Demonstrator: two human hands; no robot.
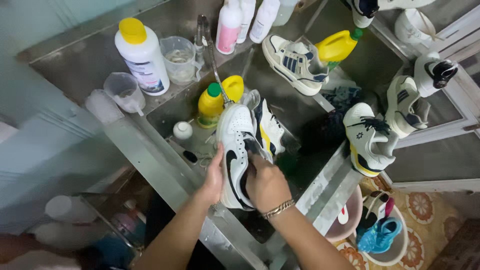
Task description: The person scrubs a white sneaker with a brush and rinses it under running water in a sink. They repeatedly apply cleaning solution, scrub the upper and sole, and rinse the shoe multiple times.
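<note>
The left hand (214,176) is curled around the side of a white shoe (236,150) with a black mark, holding it over a steel sink (320,185). The right hand (266,184), wearing a gold bracelet (278,209), is closed at the shoe's opening; whether it grips anything else cannot be told. Just beyond the hands stand a second shoe (269,129) and a yellow bottle (210,105). Right of the right hand, a basin (395,252) holds a blue shoe (378,235).

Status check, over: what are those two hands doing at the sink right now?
Left hand grips the white sneaker. Right hand inside it. Tap above; second sneaker alongside.
</note>
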